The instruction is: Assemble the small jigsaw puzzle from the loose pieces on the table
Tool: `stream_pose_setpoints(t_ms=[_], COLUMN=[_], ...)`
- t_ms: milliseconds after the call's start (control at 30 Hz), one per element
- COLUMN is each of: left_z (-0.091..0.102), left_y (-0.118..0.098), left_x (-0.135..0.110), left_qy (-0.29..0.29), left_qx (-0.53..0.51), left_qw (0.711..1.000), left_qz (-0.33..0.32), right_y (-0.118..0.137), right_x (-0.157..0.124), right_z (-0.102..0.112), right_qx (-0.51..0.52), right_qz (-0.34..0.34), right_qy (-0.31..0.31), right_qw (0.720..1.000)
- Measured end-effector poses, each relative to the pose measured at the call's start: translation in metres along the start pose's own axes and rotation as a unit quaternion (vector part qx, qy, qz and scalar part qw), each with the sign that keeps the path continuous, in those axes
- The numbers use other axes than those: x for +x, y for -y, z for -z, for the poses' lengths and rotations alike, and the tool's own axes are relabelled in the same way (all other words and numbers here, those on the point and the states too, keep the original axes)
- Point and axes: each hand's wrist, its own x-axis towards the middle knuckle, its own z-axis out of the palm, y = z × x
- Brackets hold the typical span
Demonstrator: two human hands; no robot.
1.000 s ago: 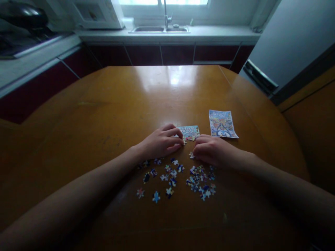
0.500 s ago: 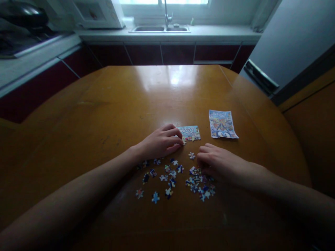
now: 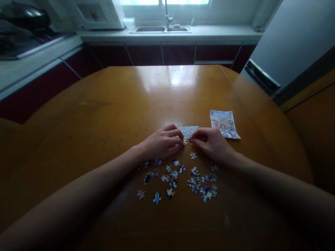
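Observation:
A small, partly assembled jigsaw lies on the wooden table. My left hand rests with curled fingers on the jigsaw's left edge, pressing it down. My right hand pinches a puzzle piece against the jigsaw's lower edge, fingers closed. Several loose pieces are scattered on the table just below both hands. One single piece lies under my right hand.
A printed reference picture lies to the right of the jigsaw. Beyond the table runs a kitchen counter with a sink, a microwave and a dark pan. A grey fridge stands at the right.
My right hand dropped to the loose pieces, then came back up to the jigsaw's lower edge with a piece pinched in its fingers. My left hand stayed on the jigsaw.

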Motion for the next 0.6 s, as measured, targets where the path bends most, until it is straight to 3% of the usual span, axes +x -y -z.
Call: stream_pose_setpoints(t_ms=[167,467,600], left_z=[-0.001,-0.003,-0.002], left_y=[0.001,0.004,0.003], left_x=[0.000,-0.003,-0.003], left_qy=[0.000,0.007,0.004], left_qx=[0.001,0.007,0.006], left_qw=[1.000,1.000,1.000], left_qz=[-0.001,-0.003,-0.001], right_y=[0.000,-0.003,-0.005], right_x=[0.000,-0.003,-0.003], right_z=[-0.007,-0.011,-0.003], right_qx=[-0.045,-0.162,-0.186], right_qz=[0.022,0.042,0.112], right_qy=[0.017,-0.011,0.017], right_qw=[0.999,0.986,0.976])
